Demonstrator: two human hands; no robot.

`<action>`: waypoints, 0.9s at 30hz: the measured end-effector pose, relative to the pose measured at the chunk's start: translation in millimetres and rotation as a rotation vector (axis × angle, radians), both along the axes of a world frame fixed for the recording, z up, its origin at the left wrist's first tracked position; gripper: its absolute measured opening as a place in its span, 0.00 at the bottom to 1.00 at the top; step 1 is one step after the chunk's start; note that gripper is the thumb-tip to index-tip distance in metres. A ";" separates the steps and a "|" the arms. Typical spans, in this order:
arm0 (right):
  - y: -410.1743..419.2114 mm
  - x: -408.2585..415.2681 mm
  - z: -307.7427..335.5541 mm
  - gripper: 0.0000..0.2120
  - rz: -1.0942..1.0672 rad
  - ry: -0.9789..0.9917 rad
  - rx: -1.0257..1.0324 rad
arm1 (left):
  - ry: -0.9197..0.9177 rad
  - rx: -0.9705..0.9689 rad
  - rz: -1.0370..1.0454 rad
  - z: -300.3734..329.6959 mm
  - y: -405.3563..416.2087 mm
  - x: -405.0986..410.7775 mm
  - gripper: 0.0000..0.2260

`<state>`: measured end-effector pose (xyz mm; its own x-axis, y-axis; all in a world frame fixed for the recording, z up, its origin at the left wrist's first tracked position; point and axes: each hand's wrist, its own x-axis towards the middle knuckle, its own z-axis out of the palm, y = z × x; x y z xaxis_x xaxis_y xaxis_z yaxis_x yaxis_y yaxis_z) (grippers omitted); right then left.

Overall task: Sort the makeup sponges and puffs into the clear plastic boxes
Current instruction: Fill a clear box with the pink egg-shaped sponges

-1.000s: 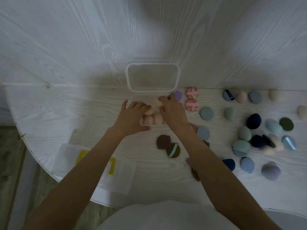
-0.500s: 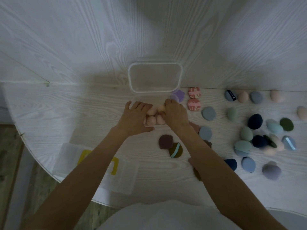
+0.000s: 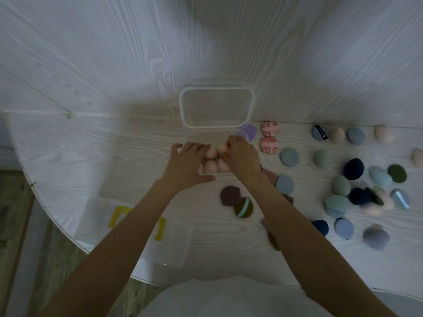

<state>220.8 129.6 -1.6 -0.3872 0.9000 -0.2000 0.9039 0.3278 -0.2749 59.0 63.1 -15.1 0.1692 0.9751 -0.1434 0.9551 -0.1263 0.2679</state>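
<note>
A clear plastic box [image 3: 190, 140] sits at the back of the table, its open lid [image 3: 183, 110] leaning on the wall. Several peach egg-shaped sponges [image 3: 211, 167] lie inside it. My left hand [image 3: 186, 165] rests on the box's left side, fingers laid flat over the sponges. My right hand [image 3: 242, 156] is at the box's right side and pinches one peach sponge [image 3: 221, 148] just above the others. Loose puffs and sponges lie to the right, among them a brown puff [image 3: 230, 196] and an olive puff [image 3: 245, 208].
A second clear box with yellow latches [image 3: 176, 243] lies at the front left near the table's rounded edge. Two pink patterned puffs [image 3: 269, 137] and a purple puff [image 3: 248, 131] sit beside the open box. Blue, green, navy and peach sponges [image 3: 348, 169] are scattered on the right.
My right hand has brought the peach sponge down a little toward the others in the box. My left hand has stayed on the box's left side.
</note>
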 end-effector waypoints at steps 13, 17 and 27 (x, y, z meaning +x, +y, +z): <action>-0.1 2.1 2.2 0.08 0.024 -0.034 0.024 | -0.069 0.017 0.000 1.9 0.2 -10.8 0.44; 1.1 2.7 -0.4 0.07 0.018 -0.033 0.019 | -0.080 0.029 -0.001 3.3 -0.8 -8.5 0.42; 0.3 2.1 -0.5 0.09 0.004 -0.027 0.020 | -0.112 0.032 0.001 1.0 -5.5 -8.2 0.36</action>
